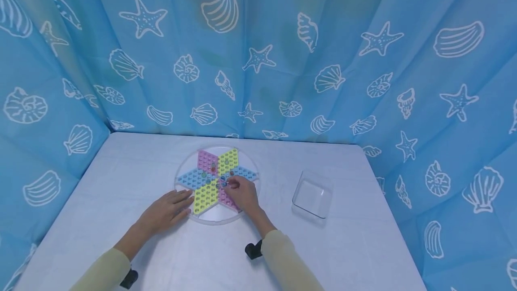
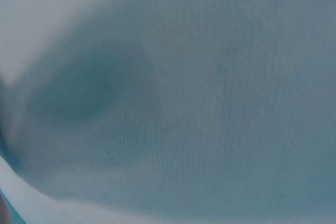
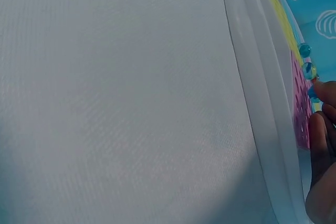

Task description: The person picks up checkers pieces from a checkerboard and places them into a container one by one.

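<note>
A round, clear-rimmed Chinese checkers board [image 1: 216,222] carries a six-pointed star in pink, yellow and blue, dotted with holes. Several glass marbles [image 1: 213,169] sit around the star's middle. My right hand [image 1: 244,196] reaches over the pink front-right point, its thumb and finger pinching a blue marble [image 3: 313,93] near the centre. Beside it in the right wrist view are two more marbles [image 3: 308,70]. My left hand [image 1: 167,211] rests with fingers extended at the board's front-left rim. The left wrist view shows only blurred white cloth.
To the right of the board stands a clear square container [image 1: 313,196]. A white cloth covers the table [image 1: 347,246]. Blue curtains [image 1: 250,89] with shell prints hang along the back and both sides.
</note>
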Demonstrator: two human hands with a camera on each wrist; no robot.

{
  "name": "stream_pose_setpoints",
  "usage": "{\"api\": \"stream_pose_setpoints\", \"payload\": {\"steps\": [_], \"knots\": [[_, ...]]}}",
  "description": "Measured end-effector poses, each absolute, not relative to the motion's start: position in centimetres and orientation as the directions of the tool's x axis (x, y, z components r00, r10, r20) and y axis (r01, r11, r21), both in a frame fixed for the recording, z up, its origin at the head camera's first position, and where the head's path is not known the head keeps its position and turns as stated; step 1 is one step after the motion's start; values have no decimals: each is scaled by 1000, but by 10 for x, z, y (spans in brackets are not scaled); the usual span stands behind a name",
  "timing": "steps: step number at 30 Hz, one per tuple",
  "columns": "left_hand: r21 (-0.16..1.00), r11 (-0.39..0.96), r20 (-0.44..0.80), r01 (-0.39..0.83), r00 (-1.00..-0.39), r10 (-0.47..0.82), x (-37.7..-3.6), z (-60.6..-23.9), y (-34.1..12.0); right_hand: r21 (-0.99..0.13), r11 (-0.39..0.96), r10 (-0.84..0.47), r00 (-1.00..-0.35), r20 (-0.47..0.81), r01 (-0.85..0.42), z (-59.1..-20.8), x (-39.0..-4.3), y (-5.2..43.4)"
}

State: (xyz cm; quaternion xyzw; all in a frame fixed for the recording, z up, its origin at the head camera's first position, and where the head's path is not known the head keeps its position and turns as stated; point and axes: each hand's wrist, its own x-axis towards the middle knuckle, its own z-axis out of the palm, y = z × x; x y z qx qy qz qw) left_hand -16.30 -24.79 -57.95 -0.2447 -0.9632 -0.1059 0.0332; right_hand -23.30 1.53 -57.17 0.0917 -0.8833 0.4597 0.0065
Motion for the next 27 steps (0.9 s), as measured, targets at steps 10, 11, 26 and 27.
{"api": "stream_pose_setpoints", "payload": {"steps": [10,11,26,27], "knots": [[181,857,130,483,-875,466,-163,-580,-246,-741,630,-140,-972,187,-233,-576,-233,13],[182,857,132,483,-875,465,-163,-580,-246,-737,635,-138,-973,188,-232,-576,-233,13],[193,861,138,471,-881,452,-162,-580,-247,-780,574,-133,-968,212,-250,-583,-235,13],[195,861,135,469,-883,450,-162,-580,-247,-791,561,-131,-970,207,-245,-583,-235,13]]}}
